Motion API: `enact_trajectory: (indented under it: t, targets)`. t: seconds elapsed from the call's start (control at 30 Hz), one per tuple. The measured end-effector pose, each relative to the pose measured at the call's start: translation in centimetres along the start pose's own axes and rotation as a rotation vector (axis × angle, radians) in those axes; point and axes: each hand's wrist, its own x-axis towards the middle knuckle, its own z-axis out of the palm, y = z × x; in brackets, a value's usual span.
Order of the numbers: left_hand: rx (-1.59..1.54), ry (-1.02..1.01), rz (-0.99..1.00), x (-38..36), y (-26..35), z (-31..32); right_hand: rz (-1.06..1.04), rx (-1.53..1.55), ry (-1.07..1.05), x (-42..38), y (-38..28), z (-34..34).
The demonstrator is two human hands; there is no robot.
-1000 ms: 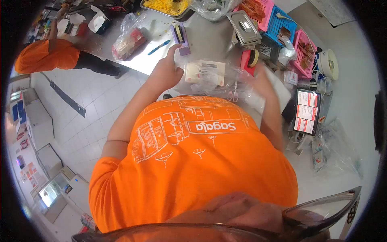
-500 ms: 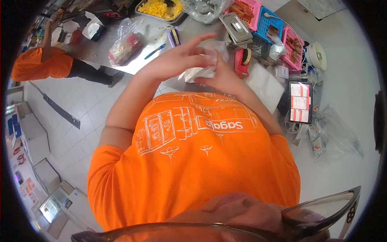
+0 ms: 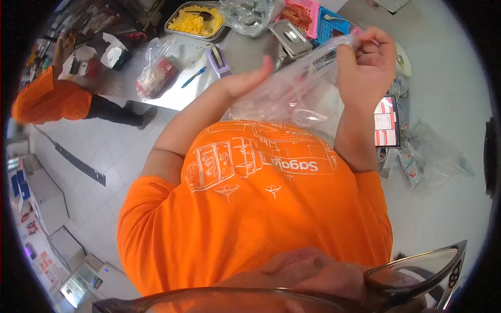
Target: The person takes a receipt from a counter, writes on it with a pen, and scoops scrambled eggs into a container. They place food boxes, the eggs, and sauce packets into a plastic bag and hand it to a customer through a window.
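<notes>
A clear plastic bag (image 3: 292,88) stretches slantwise between my hands, above the counter and in front of my chest. My right hand (image 3: 368,70) is closed on its gathered upper end, fingers curled in and thumb pressed against the film. My left hand (image 3: 245,82) is at the bag's left side, its thumb stretched out straight. The other fingers of that hand are hidden behind or under the film. Just beyond the left hand stands a purple tape dispenser (image 3: 217,60), with a blue pen (image 3: 193,77) to its left.
A tray of yellow food (image 3: 195,23), bagged items (image 3: 156,75) and a metal lid (image 3: 291,37) lie on the counter. Pink (image 3: 308,13) and blue baskets (image 3: 331,26) stand behind. A tablet (image 3: 386,121) is at right. At far left is a person in orange (image 3: 57,101).
My hands were close together over the crumpled bag; now they are apart. My right hand has moved right and up, drawing the bag out long. The left thumb now sticks out.
</notes>
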Motion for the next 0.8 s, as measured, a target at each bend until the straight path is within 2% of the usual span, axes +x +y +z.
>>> enact_trajectory:
  t: [0.1,0.13,0.17,0.2,0.23,0.27,0.3,0.4,0.43,0.47,0.5,0.53,0.6,0.67,0.7,0.73,0.77,0.8]
  targets:
    - [0.792,-0.051,-0.065,1.0,0.2,2.1,-0.125,0.086,0.016,1.1,3.0,-1.2]
    - [0.969,-0.081,-0.095,2.4,-0.5,2.9,-0.031,0.111,-0.296,2.6,3.2,-1.9]
    - [0.993,-0.077,-0.099,2.8,-0.9,3.3,0.070,0.139,-0.607,4.8,2.7,-2.6]
    - [1.018,-0.072,-0.102,3.3,-1.3,3.6,0.120,0.082,-0.692,4.9,2.5,-2.6]
    - [0.896,-0.028,-0.076,3.2,-1.4,3.7,0.164,0.020,-0.779,4.9,2.3,-2.6]
    - [0.784,0.019,-0.045,3.3,-1.2,3.7,0.144,-0.129,-0.641,3.7,2.4,-1.1]
    - [0.826,0.047,0.028,3.2,-1.1,3.4,0.116,-0.275,-0.497,2.8,3.0,-0.4]
    - [0.433,0.567,-0.051,0.5,-5.2,-4.4,0.144,0.074,-0.300,-1.8,8.6,-5.2]
    - [0.332,0.628,0.102,0.3,-3.8,-4.3,0.178,-0.143,-0.245,-5.4,12.8,-6.4]
    - [0.213,0.687,0.255,0.3,-2.1,-3.4,0.160,-0.314,-0.231,-9.2,15.8,-6.1]
    - [0.280,1.013,0.281,1.6,0.2,-1.1,0.147,-0.485,-0.216,-13.0,18.7,-5.8]
    - [0.214,1.029,0.373,1.5,0.4,-4.0,0.082,-0.604,-0.236,-16.2,18.8,-3.7]
    - [0.009,1.124,0.592,3.1,1.8,-6.5,-0.095,-0.646,-0.405,-16.4,17.4,-1.0]
    - [0.143,1.279,0.437,4.7,0.8,-10.8,-0.195,-0.543,-0.345,-11.3,15.2,0.1]
    - [0.206,1.356,0.351,5.3,1.0,-10.5,-0.239,-0.490,-0.318,-9.5,14.8,0.3]
    - [0.535,1.392,0.304,5.5,0.5,-9.8,-0.048,-0.141,-0.405,-9.5,15.9,-0.1]
    - [0.870,1.401,0.251,6.2,1.2,-5.4,0.139,0.210,-0.479,-9.9,17.6,-1.0]
    - [1.207,1.383,0.196,6.6,1.6,-2.9,0.332,0.369,-0.478,-9.9,17.6,-1.7]
